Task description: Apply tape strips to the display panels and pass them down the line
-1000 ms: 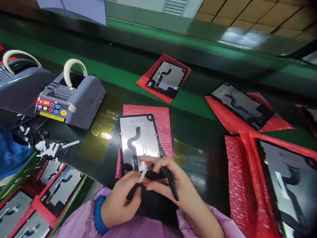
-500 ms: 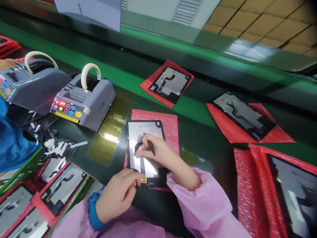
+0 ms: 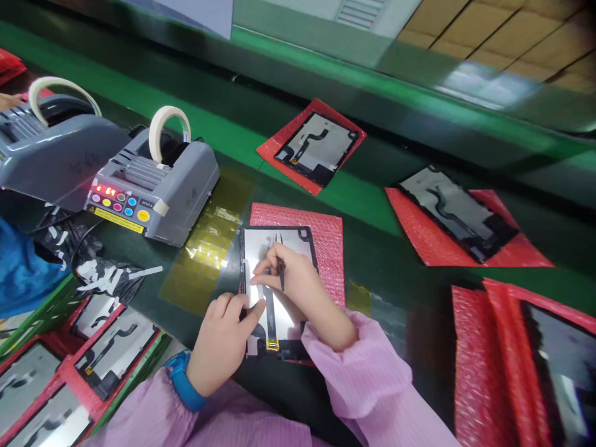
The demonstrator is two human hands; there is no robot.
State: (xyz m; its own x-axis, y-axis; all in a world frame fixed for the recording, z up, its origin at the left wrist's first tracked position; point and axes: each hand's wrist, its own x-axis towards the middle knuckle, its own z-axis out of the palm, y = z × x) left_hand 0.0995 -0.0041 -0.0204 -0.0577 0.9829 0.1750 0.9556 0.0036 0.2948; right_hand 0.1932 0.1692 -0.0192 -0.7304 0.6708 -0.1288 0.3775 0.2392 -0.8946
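A display panel [image 3: 289, 313] with a silvery back and black edges lies on a red bubble-wrap sheet [image 3: 328, 248] in front of me. A dark flex cable [image 3: 269, 315] runs down it to a yellow end. My right hand [image 3: 293, 273] is over the panel's middle, closed around dark tweezers [image 3: 281, 273] whose tips point away from me. Its thumb and index finger come down at the panel near the cable; what lies beneath them is hidden. My left hand [image 3: 226, 335] rests on the panel's left edge, fingers bent and thumb stretched out toward the cable.
Two grey tape dispensers [image 3: 153, 192] stand to the left, and scraps of white tape [image 3: 105, 276] lie below them. More panels on red wrap [image 3: 321, 146] lie behind and to the right. A green crate [image 3: 139, 366] holds several panels. Blue cloth [image 3: 23, 273] shows at far left.
My hands held a white strip at the panel's near edge. Since then my right hand has moved up to the panel's middle, and my left from the yellow cable end to the left edge.
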